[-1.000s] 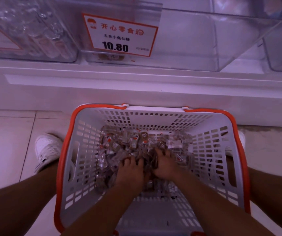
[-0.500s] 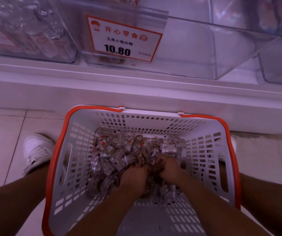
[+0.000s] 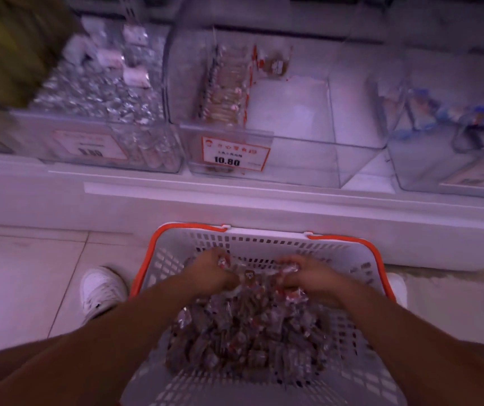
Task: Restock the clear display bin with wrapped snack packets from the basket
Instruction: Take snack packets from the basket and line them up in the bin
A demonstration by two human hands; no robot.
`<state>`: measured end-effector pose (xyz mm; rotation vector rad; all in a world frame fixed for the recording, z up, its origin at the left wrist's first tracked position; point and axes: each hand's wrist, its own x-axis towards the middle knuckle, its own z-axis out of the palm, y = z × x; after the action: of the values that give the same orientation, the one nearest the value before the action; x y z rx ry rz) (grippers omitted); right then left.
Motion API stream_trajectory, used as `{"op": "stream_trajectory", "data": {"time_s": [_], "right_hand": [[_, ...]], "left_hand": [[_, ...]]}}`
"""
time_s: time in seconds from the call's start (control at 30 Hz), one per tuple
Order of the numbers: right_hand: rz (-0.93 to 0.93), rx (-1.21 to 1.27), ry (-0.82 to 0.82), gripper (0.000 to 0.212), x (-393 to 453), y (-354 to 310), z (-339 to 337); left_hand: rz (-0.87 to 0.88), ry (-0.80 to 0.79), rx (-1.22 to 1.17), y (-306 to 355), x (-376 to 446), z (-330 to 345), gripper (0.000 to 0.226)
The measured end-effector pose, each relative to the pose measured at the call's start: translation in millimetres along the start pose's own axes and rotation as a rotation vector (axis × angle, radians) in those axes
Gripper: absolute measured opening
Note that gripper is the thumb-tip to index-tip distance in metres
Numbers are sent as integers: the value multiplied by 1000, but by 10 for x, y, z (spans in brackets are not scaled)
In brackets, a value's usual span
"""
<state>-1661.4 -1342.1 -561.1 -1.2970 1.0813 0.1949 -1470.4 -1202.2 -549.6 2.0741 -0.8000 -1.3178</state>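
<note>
Curled around a shared heap of wrapped snack packets (image 3: 249, 285) are the left hand (image 3: 210, 272) and the right hand (image 3: 308, 278), raised above the pile left in the white basket (image 3: 360, 259). Both forearms are stretched forward, knuckles up. Beyond, on the shelf, the clear display bin (image 3: 308, 159) is seen with packets at its left side

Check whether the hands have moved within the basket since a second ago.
Yes. Both hands, left hand and right hand, rose off the heap with a clutch of snack packets, toward the basket far rim.
</note>
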Motion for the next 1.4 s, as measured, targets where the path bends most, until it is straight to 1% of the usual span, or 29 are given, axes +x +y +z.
{"op": "stream_trajectory", "data": {"time_s": [0.07, 0.17, 0.27, 0.33, 0.43, 0.5, 0.57, 0.67, 0.8, 0.87, 0.9, 0.97, 1.07, 1.13, 1.17, 1.23, 1.27, 1.33, 1.4], "right_hand": [[-74, 41, -103, 49, -306, -362, -4], [-208, 156, -198, 49, -852, -847, -39], [-376, 334, -175, 45, -1328, -1135, -102], [-451, 488, -152, 42, -1485, -1206, -141], [-513, 631, -135, 35, -1525, -1309, -116], [-528, 663, -125, 40, -1490, -1378, -66], [-515, 666, -94, 44, -1438, -1416, -18], [-468, 679, -37, 46, -1336, -1402, 35], [-438, 708, -22, 42, -1271, -1427, 43], [-442, 681, -17, 42, -1273, -1467, 17], [-447, 653, -1, 39, -1280, -1484, -2], [-452, 622, 44, 31, -1290, -1501, -45], [-485, 660, 92, 32, -1318, -1504, -73], [-589, 682, 179, 31, -1349, -1501, -87], [-670, 628, 271, 30, -1372, -1495, -94], [-867, 418, 474, 32, -1429, -1467, -80], [-967, 321, 514, 33, -1459, -1433, -42], [-1123, 85, 498, 34, -1489, -1341, 113], [-1223, -237, 483, 35, -1450, -1240, 306]], "left_hand": [[57, 35, -106, 309, -248, -176, 25], [133, 66, -308, 764, -706, -395, 27], [169, 64, -572, 1041, -1082, -518, 20], [202, 67, -688, 1141, -1200, -536, 18], [209, 105, -718, 1246, -1225, -511, 22], [193, 97, -750, 1314, -1184, -494, 29], [198, 72, -793, 1369, -1122, -490, 38], [212, 60, -783, 1414, -1035, -465, 41], [178, 15, -793, 1418, -947, -393, 43], [140, 14, -824, 1419, -915, -369, 39], [127, 10, -848, 1424, -906, -355, 37], [116, 0, -927, 1442, -897, -336, 40], [106, 56, -975, 1465, -896, -307, 40], [83, 122, -979, 1432, -875, -291, 39], [72, 150, -997, 1419, -876, -288, 40], [75, 200, -1062, 1407, -884, -280, 41], [74, 214, -1107, 1408, -889, -268, 41], [54, 192, -1177, 1438, -908, -246, 45], [46, 99, -1233, 1480, -941, -250, 50]]}}
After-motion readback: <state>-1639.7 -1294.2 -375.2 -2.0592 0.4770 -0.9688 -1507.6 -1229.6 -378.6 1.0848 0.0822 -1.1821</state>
